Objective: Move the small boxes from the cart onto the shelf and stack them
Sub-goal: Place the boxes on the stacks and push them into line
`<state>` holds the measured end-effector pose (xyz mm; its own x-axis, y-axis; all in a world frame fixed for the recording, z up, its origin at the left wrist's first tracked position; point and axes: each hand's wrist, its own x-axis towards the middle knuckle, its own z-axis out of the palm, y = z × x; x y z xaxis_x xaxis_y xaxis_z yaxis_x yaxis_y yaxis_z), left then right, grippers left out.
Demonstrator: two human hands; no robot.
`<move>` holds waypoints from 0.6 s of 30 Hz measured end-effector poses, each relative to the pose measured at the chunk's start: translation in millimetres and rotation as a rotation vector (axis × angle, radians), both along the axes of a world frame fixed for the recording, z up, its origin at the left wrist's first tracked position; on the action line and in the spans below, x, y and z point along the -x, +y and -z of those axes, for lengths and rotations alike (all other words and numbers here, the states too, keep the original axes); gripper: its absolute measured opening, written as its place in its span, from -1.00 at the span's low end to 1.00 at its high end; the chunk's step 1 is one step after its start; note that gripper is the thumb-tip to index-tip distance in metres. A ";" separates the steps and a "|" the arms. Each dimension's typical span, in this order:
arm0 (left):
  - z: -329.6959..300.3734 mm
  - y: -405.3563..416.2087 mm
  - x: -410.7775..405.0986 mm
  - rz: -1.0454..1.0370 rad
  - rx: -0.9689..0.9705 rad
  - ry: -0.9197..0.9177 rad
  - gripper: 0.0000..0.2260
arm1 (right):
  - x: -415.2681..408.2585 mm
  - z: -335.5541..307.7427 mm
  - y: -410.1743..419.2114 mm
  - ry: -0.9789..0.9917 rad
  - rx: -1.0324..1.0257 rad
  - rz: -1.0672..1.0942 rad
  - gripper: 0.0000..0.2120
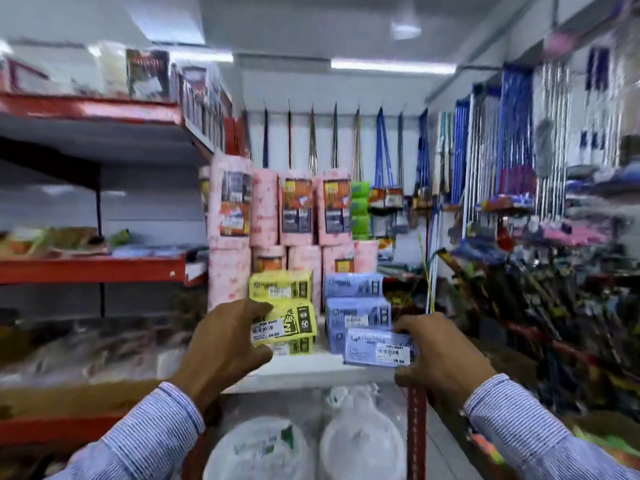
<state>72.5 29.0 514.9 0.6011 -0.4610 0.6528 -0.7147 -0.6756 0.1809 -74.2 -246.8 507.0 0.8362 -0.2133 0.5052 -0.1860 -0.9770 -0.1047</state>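
Observation:
My left hand (225,344) grips a small yellow box (285,323) in front of a stack of yellow boxes (281,285) on the white shelf (311,370). My right hand (440,355) holds a small blue box (379,347) low in front of a stack of blue boxes (355,299) to the right of the yellow ones. Both held boxes hover just at the front of their stacks, price labels facing me. The cart is not in view.
Pink wrapped rolls (266,209) stand behind the stacks. Packs of white plates (263,448) lie below the shelf. A red-edged shelf unit (93,268) is at the left. Brooms and mops (485,157) hang at the back and right. A red upright (415,427) stands under my right hand.

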 end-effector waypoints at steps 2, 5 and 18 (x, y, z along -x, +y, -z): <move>-13.2 -9.1 -10.8 -0.008 0.027 -0.029 -0.39 | -9.1 -22.2 -4.5 -0.066 0.001 0.000 -0.49; -20.0 -22.1 -29.8 -0.003 0.035 -0.043 -0.41 | -30.8 -38.4 -11.0 -0.126 -0.014 0.001 -0.48; -12.4 -57.8 -113.4 -0.002 -0.020 -0.055 -0.47 | -130.2 -32.1 -57.8 -0.143 0.041 -0.043 -0.46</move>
<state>185.9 -28.8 527.3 0.5654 -0.4730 0.6758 -0.7220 -0.6799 0.1282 56.0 -304.6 539.2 0.7632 -0.1561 0.6271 -0.1302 -0.9876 -0.0874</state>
